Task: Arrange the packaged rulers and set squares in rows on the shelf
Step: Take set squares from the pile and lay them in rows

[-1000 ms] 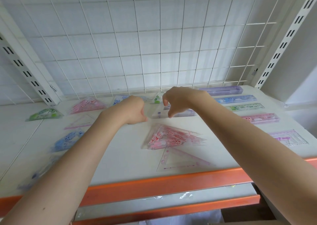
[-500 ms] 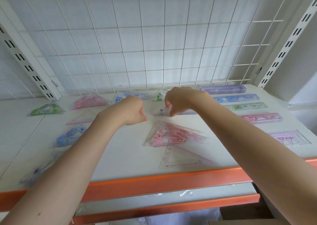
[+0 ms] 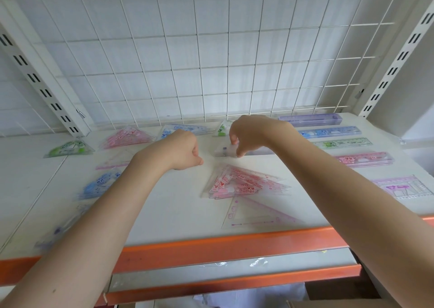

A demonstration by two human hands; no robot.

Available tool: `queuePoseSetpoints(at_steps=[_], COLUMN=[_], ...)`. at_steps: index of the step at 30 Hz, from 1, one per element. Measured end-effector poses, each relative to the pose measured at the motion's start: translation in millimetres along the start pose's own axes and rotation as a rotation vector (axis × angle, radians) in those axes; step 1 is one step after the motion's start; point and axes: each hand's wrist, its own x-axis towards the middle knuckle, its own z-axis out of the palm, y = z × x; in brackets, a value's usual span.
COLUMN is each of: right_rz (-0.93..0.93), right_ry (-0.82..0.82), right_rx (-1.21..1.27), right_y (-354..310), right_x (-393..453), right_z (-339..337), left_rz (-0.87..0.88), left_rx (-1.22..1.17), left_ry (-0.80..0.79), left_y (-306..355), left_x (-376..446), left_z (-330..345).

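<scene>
Nearest, a pink set-square packet (image 3: 244, 183) lies mid-shelf (image 3: 176, 213). Beyond, the left hand (image 3: 182, 151) is curled shut, seemingly empty; the right hand (image 3: 252, 133) pinches a clear packet (image 3: 223, 151) (contents unclear), likely aligning it; next, squaring its row.

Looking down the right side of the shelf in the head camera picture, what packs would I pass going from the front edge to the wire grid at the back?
Purple-printed clear pack → pink ruler → green ruler → blue ruler → purple ruler case, nearest the grid.
</scene>
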Motion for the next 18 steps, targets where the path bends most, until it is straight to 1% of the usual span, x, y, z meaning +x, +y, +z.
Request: queuePoseSetpoints(at_steps=[3, 6, 11, 15, 18], right_rz=[0.015, 0.033, 0.057, 0.114, 0.164], right_ry=[0.038, 0.065, -0.101, -0.195, -0.211], right_rx=[0.03, 0.078, 0.146, 0.168, 0.22], right_y=[3.2, 6.0, 3.2, 1.5, 3.1], right_x=[-8.5, -27.2, -71.6, -92.5, -98.3], right_z=[-8.6, -16.5, -8.8, 12.2, 25.7], left_rz=[0.023, 0.027, 0.014, 0.021, 0.006], left_rx=[-0.017, -0.02, -0.061, -0.007, 0.014], left_ry=[-0.014, -0.071, -0.171, -0.163, -0.144], left_y=[2.7, 7.0, 17.5, 30.2, 37.7], left_x=[-7.4, -18.8, -37.2, -48.7, -52.5], left_z=[-4.6, -7.0, 7.4, 22.0, 28.6])
